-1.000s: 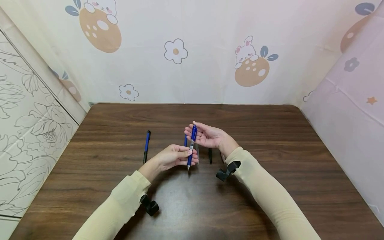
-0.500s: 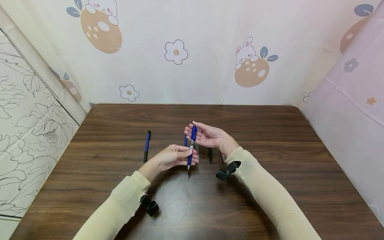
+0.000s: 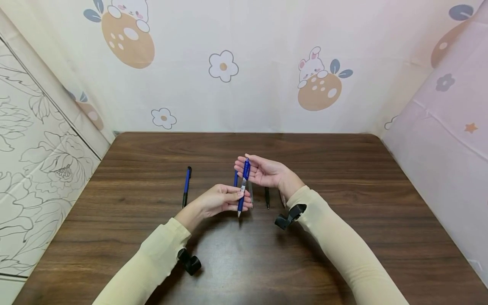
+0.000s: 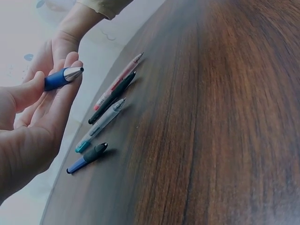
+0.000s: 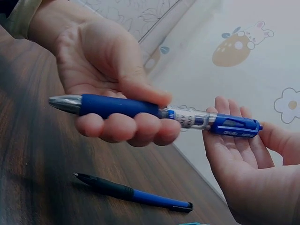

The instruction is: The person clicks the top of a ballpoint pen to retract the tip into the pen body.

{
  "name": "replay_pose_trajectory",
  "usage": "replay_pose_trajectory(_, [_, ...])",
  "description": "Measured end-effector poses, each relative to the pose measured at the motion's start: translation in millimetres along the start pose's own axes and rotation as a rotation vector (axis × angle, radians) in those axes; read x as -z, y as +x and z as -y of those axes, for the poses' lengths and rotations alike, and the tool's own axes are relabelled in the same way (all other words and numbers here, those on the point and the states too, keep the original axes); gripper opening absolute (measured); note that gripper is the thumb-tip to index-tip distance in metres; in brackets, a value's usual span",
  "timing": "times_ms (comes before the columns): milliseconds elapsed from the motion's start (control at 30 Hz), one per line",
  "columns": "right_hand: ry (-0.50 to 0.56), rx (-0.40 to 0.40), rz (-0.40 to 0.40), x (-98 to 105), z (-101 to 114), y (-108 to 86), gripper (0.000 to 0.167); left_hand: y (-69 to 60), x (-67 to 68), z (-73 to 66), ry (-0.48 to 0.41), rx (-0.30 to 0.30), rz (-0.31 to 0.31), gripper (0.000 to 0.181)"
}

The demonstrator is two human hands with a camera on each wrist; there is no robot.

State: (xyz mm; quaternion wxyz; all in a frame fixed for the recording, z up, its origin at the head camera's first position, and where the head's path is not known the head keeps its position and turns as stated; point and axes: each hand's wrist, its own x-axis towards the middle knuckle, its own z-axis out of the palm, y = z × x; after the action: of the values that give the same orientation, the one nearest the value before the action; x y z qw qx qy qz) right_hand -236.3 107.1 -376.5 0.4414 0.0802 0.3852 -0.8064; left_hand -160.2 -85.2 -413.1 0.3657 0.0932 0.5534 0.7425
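My left hand (image 3: 219,199) holds a blue click pen (image 3: 246,168) between the thumb and fingers, tip towards me and above the table. In the right wrist view the pen (image 5: 119,106) shows a silver tip, a blue grip, a clear middle with a label and a blue clip end. My right hand (image 3: 265,171) is turned palm up, its straight fingers under the clip end. Its thumb (image 5: 277,140) is at the push button; whether it presses is unclear. The left wrist view shows the pen's metal tip (image 4: 73,73) sticking out past the left fingers.
On the brown table (image 3: 236,262) a blue-and-black pen (image 3: 187,186) lies left. Beyond the hands lie another blue-and-black pen (image 4: 87,158), a clear teal-ended pen (image 4: 101,125), a black pen (image 4: 112,97) and a pinkish pen (image 4: 119,80). A patterned curtain (image 3: 263,101) hangs behind.
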Motion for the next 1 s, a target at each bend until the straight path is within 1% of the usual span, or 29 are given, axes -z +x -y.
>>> replay_pose_trajectory(233, [0.004, -0.001, 0.000, -0.2, 1.5, 0.1, 0.031, -2.5, 0.0, -0.1, 0.000, 0.000, 0.004, 0.035])
replay_pose_trajectory(300, [0.007, 0.000, -0.004, -0.4, 1.5, 0.3, 0.035, -2.6, 0.2, 0.3, 0.002, -0.001, 0.003, 0.035])
replay_pose_trajectory(367, [0.009, 0.002, -0.009, -0.2, 1.4, 0.3, 0.042, -2.6, 0.3, 0.8, 0.001, 0.000, 0.001, 0.035])
replay_pose_trajectory(433, [0.013, 0.004, -0.016, -0.1, 1.2, 0.3, 0.045, -2.6, 0.6, 1.2, 0.000, 0.002, -0.001, 0.034])
replay_pose_trajectory(600, [0.009, 0.002, -0.013, 1.0, 0.7, 0.7, 0.031, -3.4, 2.1, 2.4, -0.011, 0.003, 0.003, 0.035])
replay_pose_trajectory(767, [0.004, 0.004, -0.001, 1.6, -0.2, 0.6, 0.029, -3.6, 4.0, 4.1, -0.014, 0.011, -0.001, 0.036])
replay_pose_trajectory(1000, [-0.001, 0.008, -0.005, 2.6, -0.4, 1.3, 0.031, -3.6, 4.4, 4.7, -0.023, 0.032, -0.018, 0.036])
